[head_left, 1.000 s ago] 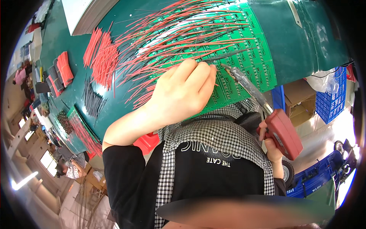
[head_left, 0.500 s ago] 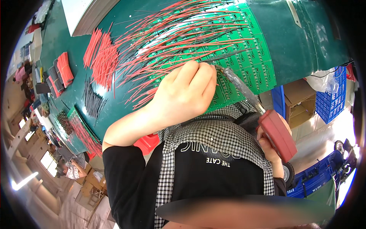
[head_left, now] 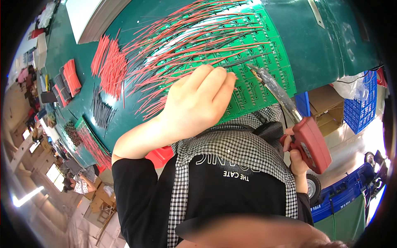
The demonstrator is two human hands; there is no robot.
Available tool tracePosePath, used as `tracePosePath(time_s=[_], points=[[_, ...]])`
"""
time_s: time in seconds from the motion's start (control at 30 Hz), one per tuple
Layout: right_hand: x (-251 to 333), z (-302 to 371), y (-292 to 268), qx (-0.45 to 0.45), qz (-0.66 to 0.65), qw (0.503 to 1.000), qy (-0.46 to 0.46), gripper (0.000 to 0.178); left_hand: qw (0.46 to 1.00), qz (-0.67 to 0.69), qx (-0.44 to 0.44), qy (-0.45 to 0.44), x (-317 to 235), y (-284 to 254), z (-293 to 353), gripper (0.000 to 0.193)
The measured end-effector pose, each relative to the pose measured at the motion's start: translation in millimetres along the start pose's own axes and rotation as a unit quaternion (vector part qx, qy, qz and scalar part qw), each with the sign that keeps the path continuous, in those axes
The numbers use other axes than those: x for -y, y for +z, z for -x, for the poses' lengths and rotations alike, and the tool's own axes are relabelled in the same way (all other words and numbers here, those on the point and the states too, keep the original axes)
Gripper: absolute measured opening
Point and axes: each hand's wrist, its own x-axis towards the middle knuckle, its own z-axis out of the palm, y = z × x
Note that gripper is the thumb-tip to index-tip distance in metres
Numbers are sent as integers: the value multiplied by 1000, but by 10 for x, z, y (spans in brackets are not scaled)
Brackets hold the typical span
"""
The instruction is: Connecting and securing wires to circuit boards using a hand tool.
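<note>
**Burns, snags and slips are the likeliest troubles**

Nearest, at the right, the right hand (head_left: 297, 159) has its fingers wrapped round the grip of a red plastic soldering gun (head_left: 311, 144). Its long, stained metal barrel (head_left: 276, 87) slants over a flat green circuit-board panel (head_left: 281, 78) on the near side of the dark green desk (head_left: 322, 53). If the barrel is hot, an unsteady wrist could scorch the panel or burn the left hand (head_left: 200, 97), just beside its tip. The left fingers curl down at the panel; whether they pinch anything cannot be told.

Farther off, long, thin red and black wires (head_left: 149, 70) fan leftward across the panel; a brushing forearm could snag or tangle them. At far left, a loose red wire heap (head_left: 113, 72) and a black wire heap (head_left: 103, 109) could mix if knocked.
</note>
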Motion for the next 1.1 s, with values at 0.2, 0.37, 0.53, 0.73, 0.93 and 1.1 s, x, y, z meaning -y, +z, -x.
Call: tracePosePath(time_s=[0.2, 0.37, 0.53, 0.73, 0.93, 1.1], points=[[-203, 34, -201, 65, 235, 966, -92, 35, 1000, 4, -7, 13, 3, 74, -77, 32], [-205, 6, -240, 93, 135, 982, -93, 46, 1000, 2, -7, 11, 9, 81, -75, 32], [-148, -36, -171, 86, 136, 976, -149, 51, 1000, 1, 4, 8, 6, 61, -78, 32], [-197, 27, -277, 104, 274, 947, -129, 57, 1000, -4, -2, 15, 12, 78, -84, 32], [104, -50, -81, 58, -88, 994, 26, 62, 997, -34, -42, 55, 69, 136, -113, 25], [18, -44, -123, 41, -27, 998, -32, 47, 998, 19, -39, 37, 4, 116, -202, 29]])
